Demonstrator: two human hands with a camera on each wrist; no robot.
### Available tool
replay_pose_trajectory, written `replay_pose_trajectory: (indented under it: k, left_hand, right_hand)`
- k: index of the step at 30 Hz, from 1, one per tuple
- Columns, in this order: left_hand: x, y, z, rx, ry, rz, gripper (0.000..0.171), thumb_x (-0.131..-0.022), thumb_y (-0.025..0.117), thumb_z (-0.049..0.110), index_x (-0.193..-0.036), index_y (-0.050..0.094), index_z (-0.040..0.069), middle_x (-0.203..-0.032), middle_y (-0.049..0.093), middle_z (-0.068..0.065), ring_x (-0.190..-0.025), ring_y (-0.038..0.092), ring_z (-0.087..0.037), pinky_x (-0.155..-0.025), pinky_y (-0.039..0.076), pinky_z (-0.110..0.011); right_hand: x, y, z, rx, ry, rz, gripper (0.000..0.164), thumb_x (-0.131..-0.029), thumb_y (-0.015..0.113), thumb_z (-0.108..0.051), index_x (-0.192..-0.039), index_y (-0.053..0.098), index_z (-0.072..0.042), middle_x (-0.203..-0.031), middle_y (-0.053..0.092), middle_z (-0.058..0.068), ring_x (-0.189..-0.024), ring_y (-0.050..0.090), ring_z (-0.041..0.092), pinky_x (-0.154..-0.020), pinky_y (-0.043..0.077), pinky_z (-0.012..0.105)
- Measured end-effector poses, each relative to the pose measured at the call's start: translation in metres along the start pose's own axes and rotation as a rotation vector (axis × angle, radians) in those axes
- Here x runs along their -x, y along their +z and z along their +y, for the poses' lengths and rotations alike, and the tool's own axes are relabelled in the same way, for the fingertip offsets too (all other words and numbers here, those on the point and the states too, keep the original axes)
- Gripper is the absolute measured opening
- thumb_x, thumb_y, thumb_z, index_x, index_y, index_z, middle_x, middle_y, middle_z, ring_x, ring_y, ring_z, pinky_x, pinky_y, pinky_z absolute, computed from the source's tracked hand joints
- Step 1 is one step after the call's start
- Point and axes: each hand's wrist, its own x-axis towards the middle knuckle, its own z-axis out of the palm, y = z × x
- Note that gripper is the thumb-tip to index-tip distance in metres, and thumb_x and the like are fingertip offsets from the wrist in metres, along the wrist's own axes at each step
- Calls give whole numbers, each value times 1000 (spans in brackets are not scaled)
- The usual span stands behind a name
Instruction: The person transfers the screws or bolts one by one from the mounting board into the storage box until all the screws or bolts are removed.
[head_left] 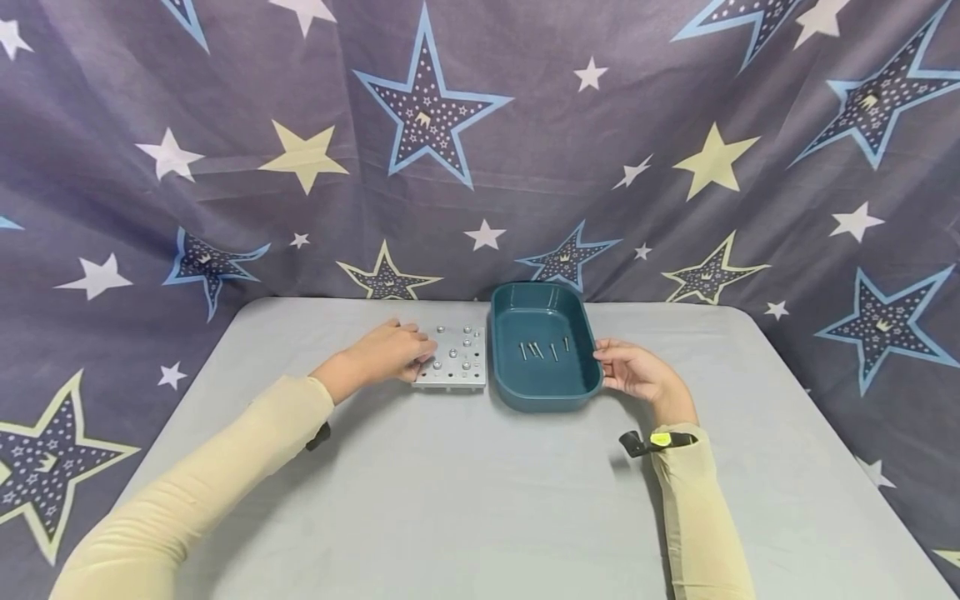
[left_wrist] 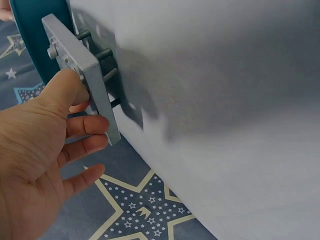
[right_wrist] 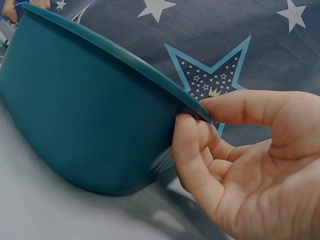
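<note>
Dark grey cloth printed with white, yellow and blue stars [head_left: 525, 208] hangs behind a pale grey-covered table [head_left: 480, 483], near whose far edge a thick silver metal plate [head_left: 450, 340] sits just left of a deep teal tray, apparently plastic [head_left: 542, 402]. The plate looks rigid and probably rather heavy for its size, smooth enough to slip, hardly fragile; its flat side edges should give the surest hold, clear of the silver bolts [head_left: 453, 354] on its face and the grey pegs [left_wrist: 106, 54] projecting beneath. The tray looks light and slightly flexible, best taken by its lip, and tilting it would likely slide the loose thin metal screws [head_left: 536, 350] lying inside. The left hand [head_left: 388, 350] reaches in from the left, back upward, thumb and forefinger close together at the plate's left end and the other fingers spread nearer its edge; whether it grips the plate, a bolt or nothing, I cannot tell. The right hand [head_left: 632, 368] pinches the tray's right rim, one digit over the lip and others bent below. Both arms, in cream sleeves [head_left: 225, 458], stretch well forward.
</note>
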Motion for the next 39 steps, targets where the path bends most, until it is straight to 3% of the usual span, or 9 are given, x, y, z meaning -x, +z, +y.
replay_pose_trajectory:
  k: [15, 23, 30, 34, 39]
  left_hand:
    - [2, 2, 1, 40, -12, -14, 20, -77, 72, 10, -86, 56, 18, -81, 55, 6, -83, 49, -17, -74, 47, -35]
    - [-3, 2, -1, 111, 32, 3, 22, -72, 74, 2, -79, 57, 13, -78, 53, 2, -77, 48, -16, -76, 48, -34]
    - [-4, -4, 2, 144, 21, -9, 21, -70, 73, -1, -76, 58, 12, -75, 55, 1, -73, 49, -16, -73, 49, -34]
    - [-5, -6, 3, 128, 39, 4, 21, -70, 73, -2, -76, 58, 11, -74, 55, 1, -73, 50, -16, -74, 50, -36]
    - [-3, -3, 2, 40, 90, 29, 21, -72, 75, 1, -80, 59, 12, -77, 55, 1, -77, 51, -19, -75, 50, -38]
  right_hand:
    - [0, -1, 1, -13, -8, -28, 34, -108, 25, 1, -107, 57, -9, -88, 72, -3, -78, 68, 9, -70, 58, 24]
    - [0, -2, 1, -24, -12, -43, 35, -108, 23, 1, -107, 56, -9, -88, 71, -2, -77, 68, 9, -70, 58, 24]
    - [1, 1, -1, -24, -10, -36, 34, -107, 24, 2, -108, 56, -8, -88, 71, -2, -77, 68, 10, -70, 58, 24]
    - [1, 1, -1, -22, -8, -39, 34, -108, 24, 1, -108, 57, -9, -88, 71, -2, -76, 67, 10, -70, 57, 24]
    - [2, 2, -1, -22, -8, -32, 34, -108, 24, 1, -107, 56, -9, -87, 70, -2, -75, 67, 9, -70, 57, 24]
